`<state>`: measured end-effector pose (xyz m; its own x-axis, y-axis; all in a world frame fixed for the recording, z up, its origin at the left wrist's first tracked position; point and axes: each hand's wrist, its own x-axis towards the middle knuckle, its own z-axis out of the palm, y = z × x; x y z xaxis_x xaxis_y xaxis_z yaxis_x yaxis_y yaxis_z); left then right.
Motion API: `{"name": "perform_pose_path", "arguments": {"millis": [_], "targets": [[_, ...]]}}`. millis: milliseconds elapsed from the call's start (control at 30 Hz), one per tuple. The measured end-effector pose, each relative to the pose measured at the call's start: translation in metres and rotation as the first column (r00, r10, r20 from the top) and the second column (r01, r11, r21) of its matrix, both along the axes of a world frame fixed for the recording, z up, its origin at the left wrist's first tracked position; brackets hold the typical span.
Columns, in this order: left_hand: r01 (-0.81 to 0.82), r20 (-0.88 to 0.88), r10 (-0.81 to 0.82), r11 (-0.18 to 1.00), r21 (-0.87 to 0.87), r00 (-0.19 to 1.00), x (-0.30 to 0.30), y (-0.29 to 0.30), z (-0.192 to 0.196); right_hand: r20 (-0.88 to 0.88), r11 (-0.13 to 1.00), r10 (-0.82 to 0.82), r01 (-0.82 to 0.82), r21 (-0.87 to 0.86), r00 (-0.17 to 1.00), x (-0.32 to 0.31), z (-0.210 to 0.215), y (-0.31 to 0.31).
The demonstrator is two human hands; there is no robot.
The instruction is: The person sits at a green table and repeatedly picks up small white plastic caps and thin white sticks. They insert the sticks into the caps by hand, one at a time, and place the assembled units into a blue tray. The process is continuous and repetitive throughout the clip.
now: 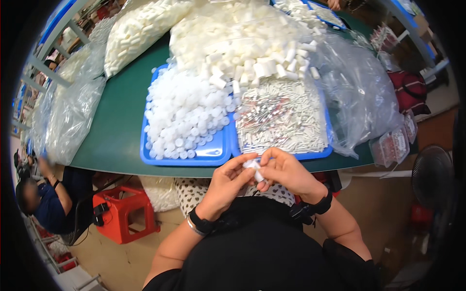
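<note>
My left hand (pixel 228 183) and my right hand (pixel 287 173) meet just in front of the table's near edge. Between their fingertips is a small white plastic piece (pixel 259 177) with a short tube shape, partly covered by the fingers. Both hands are closed on it. Beyond my left hand, a blue tray (pixel 219 148) holds a heap of translucent white round caps (pixel 182 116). Right beyond my fingers, a second blue tray (pixel 318 155) contains many thin white sticks (pixel 296 128), with some reddish and metallic thin parts among them.
White cylinders (pixel 264 68) spill from a clear bag behind the trays. Another full bag (pixel 141 36) lies at the far left of the green table (pixel 116 116). Crumpled clear plastic (pixel 359 92) lies at right. A red stool (pixel 121 213) and another person (pixel 53 199) are at left.
</note>
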<state>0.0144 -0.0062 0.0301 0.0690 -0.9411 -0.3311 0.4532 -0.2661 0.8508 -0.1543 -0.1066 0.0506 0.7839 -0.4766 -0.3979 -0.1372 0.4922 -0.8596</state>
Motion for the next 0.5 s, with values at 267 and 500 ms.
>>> {"name": "perform_pose_path", "arguments": {"millis": [267, 500], "targets": [[-0.014, -0.352, 0.021, 1.0, 0.021, 0.936, 0.008, -0.003, -0.011, -0.346, -0.088, -0.656, -0.522, -0.848, 0.671, -0.102, -0.007, -0.122], [0.077, -0.392, -0.065, 0.997, 0.015, 0.918, 0.007, -0.003, -0.004, -0.539, -0.068, -0.561, -0.683, -0.727, 0.629, -0.15, -0.038, -0.15]]}}
